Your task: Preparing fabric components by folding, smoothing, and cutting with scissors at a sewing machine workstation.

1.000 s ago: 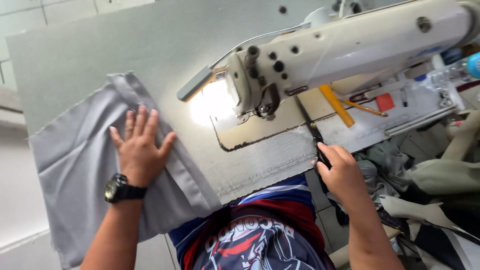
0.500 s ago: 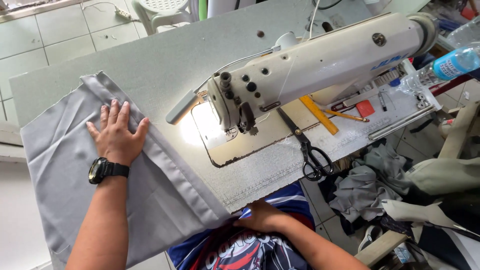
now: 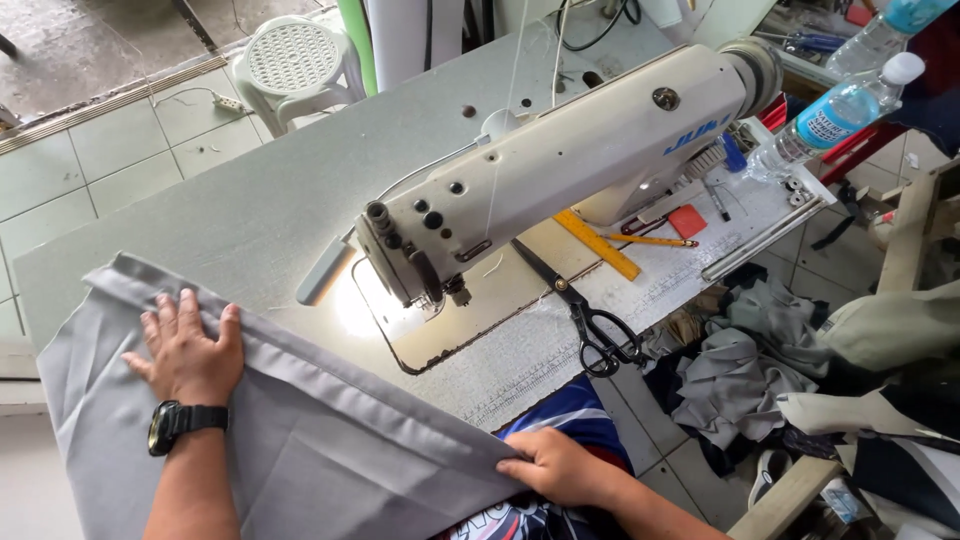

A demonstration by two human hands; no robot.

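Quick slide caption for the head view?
Left hand flat on grey cloth, right hand pinching its edge beside sewing machine.

the grey cloth [image 3: 300, 450] is a plain, smooth piece of woven fabric in a pale grey, spread flat over the near left part of the counter [image 3: 250, 190] and hanging past its front edge. its upper edge is turned over into a narrow folded hem that runs in a straight diagonal from the far left corner down to the near right. the left hand [image 3: 188, 345] lies flat on it, fingers spread, just below that hem. the right hand [image 3: 560, 468] pinches the hem's near end at the counter's front edge.
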